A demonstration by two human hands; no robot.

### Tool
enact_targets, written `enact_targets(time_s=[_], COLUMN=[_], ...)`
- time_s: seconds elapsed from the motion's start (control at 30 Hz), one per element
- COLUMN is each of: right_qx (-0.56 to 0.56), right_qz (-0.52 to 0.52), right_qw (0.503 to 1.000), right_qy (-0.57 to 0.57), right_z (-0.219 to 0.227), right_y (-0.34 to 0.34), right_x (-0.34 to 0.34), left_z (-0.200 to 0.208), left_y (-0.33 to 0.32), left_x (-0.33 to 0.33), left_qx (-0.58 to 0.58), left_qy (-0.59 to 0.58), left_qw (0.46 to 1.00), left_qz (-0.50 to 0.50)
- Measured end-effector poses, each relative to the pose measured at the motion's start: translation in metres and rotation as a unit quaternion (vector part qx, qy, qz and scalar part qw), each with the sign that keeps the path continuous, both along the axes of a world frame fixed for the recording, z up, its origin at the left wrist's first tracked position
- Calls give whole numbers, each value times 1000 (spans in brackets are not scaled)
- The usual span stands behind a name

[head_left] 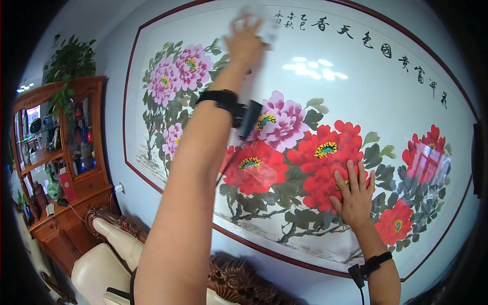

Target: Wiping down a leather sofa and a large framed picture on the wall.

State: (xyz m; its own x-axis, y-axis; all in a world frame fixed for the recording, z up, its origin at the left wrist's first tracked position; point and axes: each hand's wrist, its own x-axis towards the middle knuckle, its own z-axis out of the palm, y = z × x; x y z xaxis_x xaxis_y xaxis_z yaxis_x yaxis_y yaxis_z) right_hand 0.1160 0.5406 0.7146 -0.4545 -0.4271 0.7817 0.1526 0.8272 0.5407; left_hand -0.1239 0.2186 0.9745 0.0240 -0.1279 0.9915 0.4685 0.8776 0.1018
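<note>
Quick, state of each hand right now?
Left hand: raised, motion-blurred; pale blurred patch beside it, so whether it grips anything cannot be told.
Right hand: open, fingers spread on the wide, dark-red-framed peony painting, holding nothing.

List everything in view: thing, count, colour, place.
glossy flower painting in dark-red frame: 1, white with pink and red blooms, centre
carved wooden display cabinet: 1, brown, left
shiny vases and ornaments: several, mixed colours, inside cabinet
trailing leafy plant: 1, green, cabinet top
cream-padded carved-wood seating: count unclear, cream and brown, bottom left
wall plug: 1, white, right of cabinet
strapped wrist devices: 2, black, one per wrist
left grip: 1, bare, painting's top; whitish blur beside it unclear
right grip: 1, bare, flat on painting
</note>
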Motion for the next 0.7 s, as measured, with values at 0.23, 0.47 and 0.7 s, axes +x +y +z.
enact_targets(time_s=[0.23,0.47,0.7], right_qx=[-3,0,12], right_qz=[40,-23,38], right_qw=[999,1000,999], right_qy=[3,-8,13], right_z=[3,-3,2], right_y=[-16,5,-9], right_x=[0,-2,-2], left_z=[-139,-363,-418], left_y=[-256,-196,-76], left_x=[-166,-165,-18], left_qx=[-52,-104,20], left_qy=[-228,-418,-165], left_qw=[920,882,986], left_qz=[316,191,-19])
